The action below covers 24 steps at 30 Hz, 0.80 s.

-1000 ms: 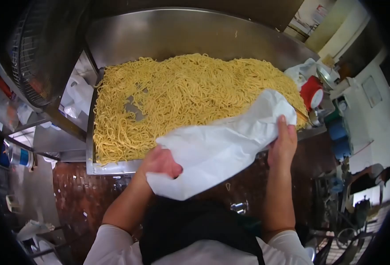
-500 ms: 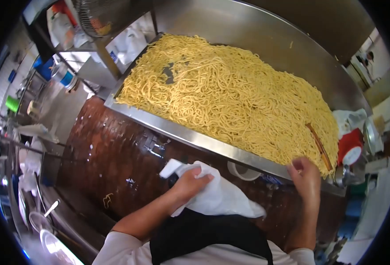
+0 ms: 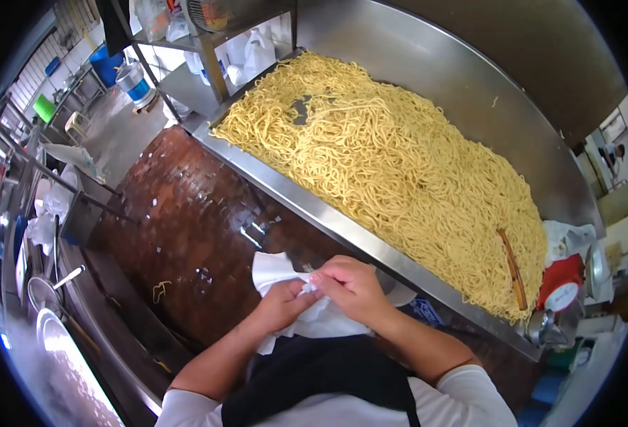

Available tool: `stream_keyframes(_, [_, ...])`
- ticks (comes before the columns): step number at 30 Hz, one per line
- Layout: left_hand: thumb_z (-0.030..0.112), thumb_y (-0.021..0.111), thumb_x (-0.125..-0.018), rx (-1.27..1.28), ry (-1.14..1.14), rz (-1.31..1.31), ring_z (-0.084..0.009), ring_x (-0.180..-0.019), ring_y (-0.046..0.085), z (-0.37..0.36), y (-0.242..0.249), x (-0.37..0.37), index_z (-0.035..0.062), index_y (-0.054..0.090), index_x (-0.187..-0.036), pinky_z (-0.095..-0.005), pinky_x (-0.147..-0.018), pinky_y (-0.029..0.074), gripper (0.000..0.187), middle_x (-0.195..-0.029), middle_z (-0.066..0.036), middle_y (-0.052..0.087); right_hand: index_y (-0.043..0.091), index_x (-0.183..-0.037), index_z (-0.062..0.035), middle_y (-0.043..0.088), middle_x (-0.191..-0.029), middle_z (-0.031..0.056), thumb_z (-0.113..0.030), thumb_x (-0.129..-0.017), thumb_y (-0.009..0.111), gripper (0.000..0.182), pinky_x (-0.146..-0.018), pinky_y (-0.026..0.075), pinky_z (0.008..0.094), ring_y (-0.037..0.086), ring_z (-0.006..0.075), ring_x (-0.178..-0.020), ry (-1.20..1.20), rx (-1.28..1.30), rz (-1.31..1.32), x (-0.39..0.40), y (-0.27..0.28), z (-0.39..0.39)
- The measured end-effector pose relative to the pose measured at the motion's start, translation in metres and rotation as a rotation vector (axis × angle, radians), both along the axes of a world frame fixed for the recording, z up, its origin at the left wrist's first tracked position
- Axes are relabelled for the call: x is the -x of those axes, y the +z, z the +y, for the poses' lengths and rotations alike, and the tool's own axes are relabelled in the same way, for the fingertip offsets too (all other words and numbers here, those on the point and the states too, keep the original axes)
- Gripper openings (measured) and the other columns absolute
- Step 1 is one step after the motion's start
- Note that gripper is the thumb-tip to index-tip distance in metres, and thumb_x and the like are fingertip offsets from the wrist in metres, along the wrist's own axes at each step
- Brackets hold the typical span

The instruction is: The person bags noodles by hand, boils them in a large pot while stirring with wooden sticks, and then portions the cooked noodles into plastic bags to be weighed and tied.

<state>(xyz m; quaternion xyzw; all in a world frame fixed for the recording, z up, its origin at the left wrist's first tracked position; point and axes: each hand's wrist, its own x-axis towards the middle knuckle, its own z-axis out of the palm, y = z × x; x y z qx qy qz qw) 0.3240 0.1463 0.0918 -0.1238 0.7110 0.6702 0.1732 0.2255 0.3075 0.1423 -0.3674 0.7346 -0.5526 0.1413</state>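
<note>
The left hand [image 3: 285, 307] and right hand [image 3: 354, 288] grip a bunched white bag [image 3: 273, 270] together.

Both hands are closed on it, their fingers meeting where it is gathered; one end flares out past the left hand, and more of it hangs below, just in front of a black apron [image 3: 321, 377]. Ahead, well apart from the bag, a long metal tray [image 3: 285, 186] carries a broad heap of yellow noodles [image 3: 399, 171], bare metal showing through near its far left end. A wooden utensil [image 3: 513, 270] lies on the heap's right end, near a red object [image 3: 562, 281] with a pale round face. Brown flooring [image 3: 186, 206] spreads leftward, dotted with scraps, towards a strainer [image 3: 43, 293].
</note>
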Motion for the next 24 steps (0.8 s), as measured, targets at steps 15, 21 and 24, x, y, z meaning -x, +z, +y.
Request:
stream_keyframes(15, [0.03,0.058,-0.098,0.1,-0.129,-0.102,-0.0052,-0.075,0.057,0.007,0.054,0.027,0.0014,0.068,-0.093,-0.0236,-0.069,0.048,0.03,-0.08,0.002,0.064,0.069,-0.088,-0.0002,0.065,-0.08,0.0116,-0.013,-0.089,0.066,0.014,-0.068,0.049,0.0305,0.062,0.0215,-0.073,-0.365,0.233,-0.047,0.03,-0.026,-0.006])
stream_keyframes(21, [0.027,0.06,-0.095,0.042,-0.013,-0.185,-0.0085,-0.076,0.058,-0.013,0.038,-0.005,-0.0007,0.067,-0.094,-0.0296,-0.071,0.049,0.028,-0.079,-0.003,0.066,0.069,-0.088,-0.0004,0.064,-0.077,0.0125,-0.02,-0.089,0.066,0.02,-0.068,0.048,0.034,0.061,0.025,-0.071,-0.235,0.029,-0.049,0.055,-0.04,-0.004])
stream_keyframes(24, [0.017,0.065,-0.089,0.123,0.008,-0.003,-0.0089,-0.08,0.059,-0.029,0.023,-0.016,0.0014,0.066,-0.103,-0.0298,-0.074,0.05,0.021,-0.086,-0.003,0.068,0.069,-0.102,-0.0049,0.063,-0.082,0.0103,-0.022,-0.089,0.066,0.022,-0.066,0.048,0.0327,0.06,0.0234,-0.069,-0.04,-0.024,-0.07,0.03,-0.003,-0.01])
